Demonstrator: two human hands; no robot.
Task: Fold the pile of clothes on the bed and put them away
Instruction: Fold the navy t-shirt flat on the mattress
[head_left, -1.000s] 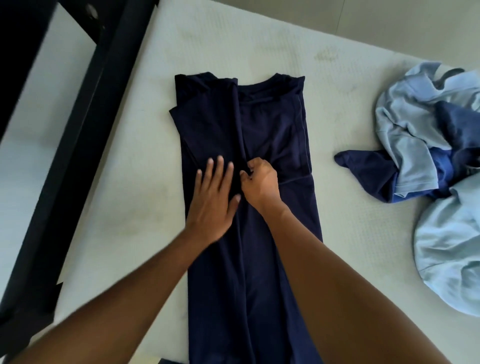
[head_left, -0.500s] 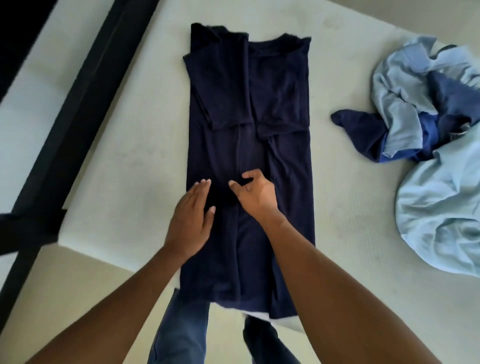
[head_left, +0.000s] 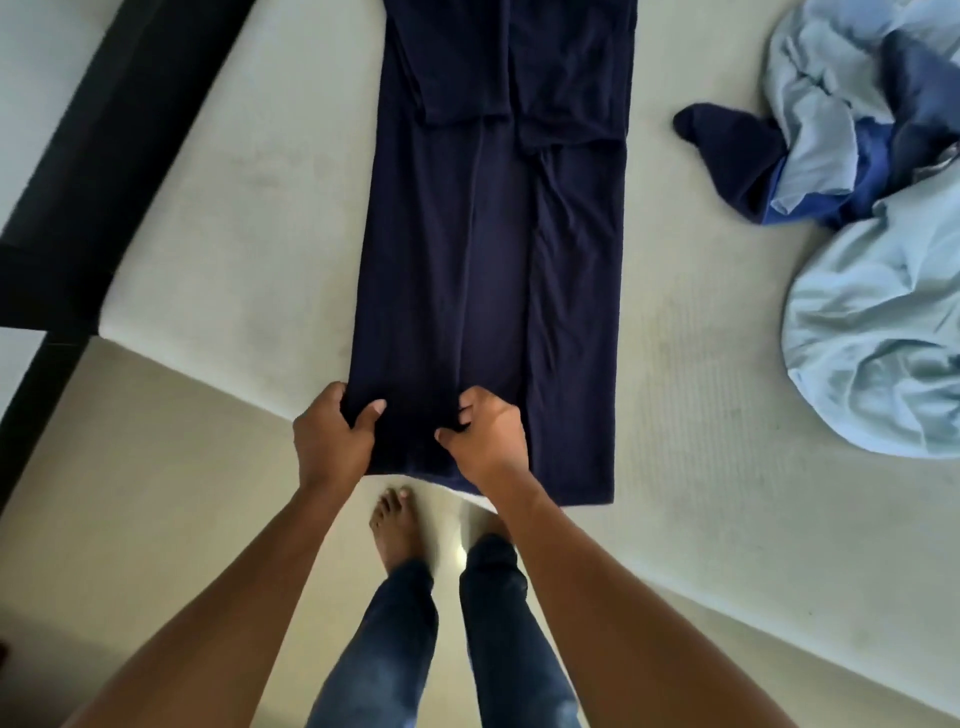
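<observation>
A navy T-shirt (head_left: 493, 234) lies flat on the pale mattress (head_left: 234, 208), folded lengthwise into a long strip with both sleeves turned in. Its hem hangs over the near edge of the bed. My left hand (head_left: 332, 436) grips the hem at its left corner, thumb on top. My right hand (head_left: 488, 436) pinches the hem near its middle, fingers curled into the cloth. A pile of unfolded clothes (head_left: 857, 156), light blue and navy, lies at the right of the bed.
A dark bed frame (head_left: 104, 171) runs along the left side of the mattress. A rumpled light blue garment (head_left: 872, 338) spreads at the right edge. My legs in blue jeans (head_left: 441, 623) and bare feet stand on the pale floor close to the bed.
Both hands slid down from the shirt's middle to its hem and took hold of it. The view tipped down, bringing my legs and feet into sight.
</observation>
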